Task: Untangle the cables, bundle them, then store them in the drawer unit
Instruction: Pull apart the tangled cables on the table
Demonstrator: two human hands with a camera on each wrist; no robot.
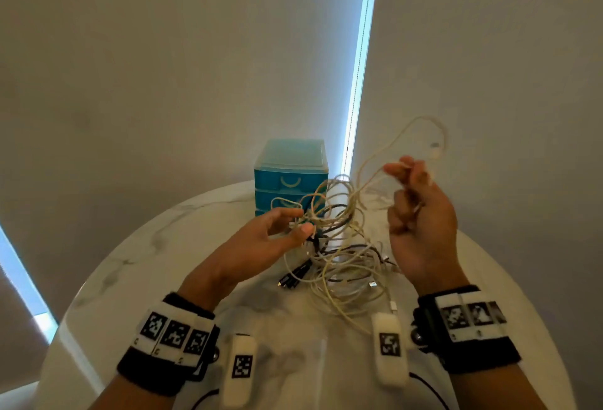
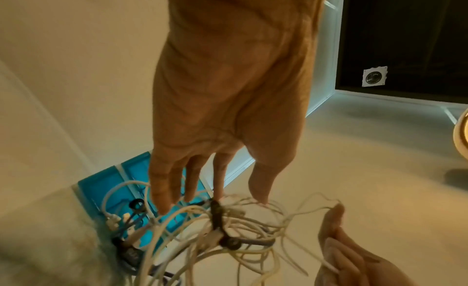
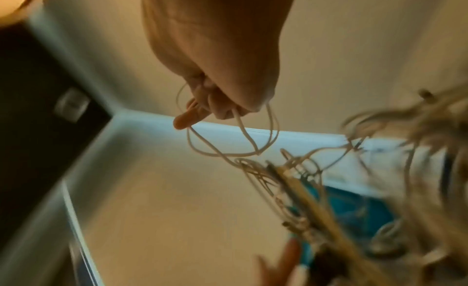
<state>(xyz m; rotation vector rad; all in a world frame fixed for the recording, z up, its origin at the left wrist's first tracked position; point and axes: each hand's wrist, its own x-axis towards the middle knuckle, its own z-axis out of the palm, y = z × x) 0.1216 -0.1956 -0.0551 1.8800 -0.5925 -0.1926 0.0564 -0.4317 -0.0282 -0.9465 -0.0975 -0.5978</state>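
A tangle of white, beige and black cables [image 1: 342,256] lies partly on the round marble table [image 1: 156,246] and is partly lifted. My left hand [image 1: 298,222] pinches a knot of the tangle between thumb and fingers, with the fingers fairly straight [image 2: 228,200]. My right hand [image 1: 404,181] is raised to the right, curled round a loop of thin white cable [image 1: 372,161] that runs back into the tangle. The right wrist view shows that cable [image 3: 228,150] hanging from my closed fingers [image 3: 222,108]. The blue drawer unit [image 1: 290,161] stands behind the tangle, its drawers closed.
Black plugs [image 1: 293,274] and a white connector [image 1: 393,306] trail from the tangle toward me. The wall stands close behind the drawer unit, with a bright window strip [image 1: 357,83]. The table edge curves away at left and right.
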